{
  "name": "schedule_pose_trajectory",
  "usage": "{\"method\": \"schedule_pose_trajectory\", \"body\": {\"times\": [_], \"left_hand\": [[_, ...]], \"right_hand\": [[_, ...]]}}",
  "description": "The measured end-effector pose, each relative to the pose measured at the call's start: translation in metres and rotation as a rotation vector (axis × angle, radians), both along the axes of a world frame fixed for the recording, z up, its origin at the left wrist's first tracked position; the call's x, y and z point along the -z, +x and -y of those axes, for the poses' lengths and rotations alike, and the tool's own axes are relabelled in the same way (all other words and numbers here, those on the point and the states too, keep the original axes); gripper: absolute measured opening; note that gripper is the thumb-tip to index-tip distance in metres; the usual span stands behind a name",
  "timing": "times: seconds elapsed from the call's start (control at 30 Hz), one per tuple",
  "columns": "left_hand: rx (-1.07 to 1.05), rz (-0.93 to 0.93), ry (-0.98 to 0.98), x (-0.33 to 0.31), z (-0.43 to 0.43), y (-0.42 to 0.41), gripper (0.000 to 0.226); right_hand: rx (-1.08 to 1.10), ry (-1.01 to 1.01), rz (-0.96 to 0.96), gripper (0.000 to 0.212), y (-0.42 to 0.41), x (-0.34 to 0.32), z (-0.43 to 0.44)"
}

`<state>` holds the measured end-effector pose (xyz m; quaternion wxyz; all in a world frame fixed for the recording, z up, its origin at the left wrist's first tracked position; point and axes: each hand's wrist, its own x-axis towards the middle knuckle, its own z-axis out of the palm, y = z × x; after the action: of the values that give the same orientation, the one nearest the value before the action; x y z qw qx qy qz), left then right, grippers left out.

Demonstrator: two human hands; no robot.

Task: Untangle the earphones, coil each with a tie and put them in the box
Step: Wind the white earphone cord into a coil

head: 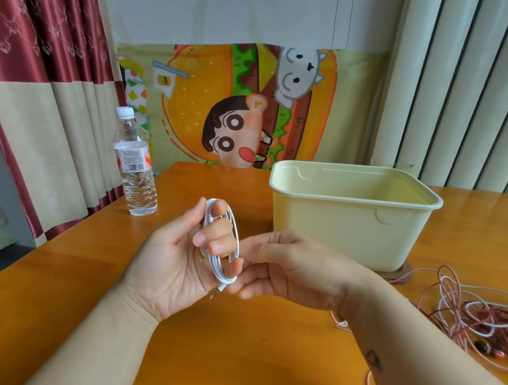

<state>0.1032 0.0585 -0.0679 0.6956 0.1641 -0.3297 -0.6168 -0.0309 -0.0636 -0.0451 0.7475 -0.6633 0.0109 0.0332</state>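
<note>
now the left hand (174,253) has its fingers curled through the white earphone coil (223,273), held above the table (229,353). the right hand (288,268) pinches its loose end. it looks light and floppy, so grip all loops together. the box (346,230) stands just behind.

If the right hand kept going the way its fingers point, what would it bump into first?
The white earphone coil, wound round fingers of the left hand. The right hand points left and its fingertips seem to touch it.
</note>
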Motion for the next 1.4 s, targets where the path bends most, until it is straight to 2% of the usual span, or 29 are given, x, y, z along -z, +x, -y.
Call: {"method": "schedule_pose_trajectory", "body": {"times": [0.47,0.73,0.9,1.03,1.23,1.4], "left_hand": [[0.012,0.018,0.003,0.0,-0.001,-0.003,0.041],[0.065,0.019,0.02,0.002,0.001,-0.002,0.039],[-0.025,0.098,-0.005,-0.001,0.003,0.004,0.039],[-0.495,0.334,0.222,-0.002,0.006,-0.005,0.029],[-0.732,0.619,0.345,0.004,0.013,-0.013,0.027],[-0.819,1.001,0.415,0.009,0.01,-0.007,0.036]], "right_hand": [[-0.008,0.025,-0.03,0.034,-0.002,-0.004,-0.003],[0.022,-0.08,-0.046,0.009,-0.003,-0.004,0.002],[0.185,-0.152,-0.01,0.011,-0.002,-0.006,0.005],[0.367,-0.15,0.028,0.011,-0.006,-0.01,0.016],[0.516,-0.374,0.062,0.009,-0.006,-0.012,0.016],[0.542,-0.449,0.062,0.008,-0.007,-0.012,0.017]]}}
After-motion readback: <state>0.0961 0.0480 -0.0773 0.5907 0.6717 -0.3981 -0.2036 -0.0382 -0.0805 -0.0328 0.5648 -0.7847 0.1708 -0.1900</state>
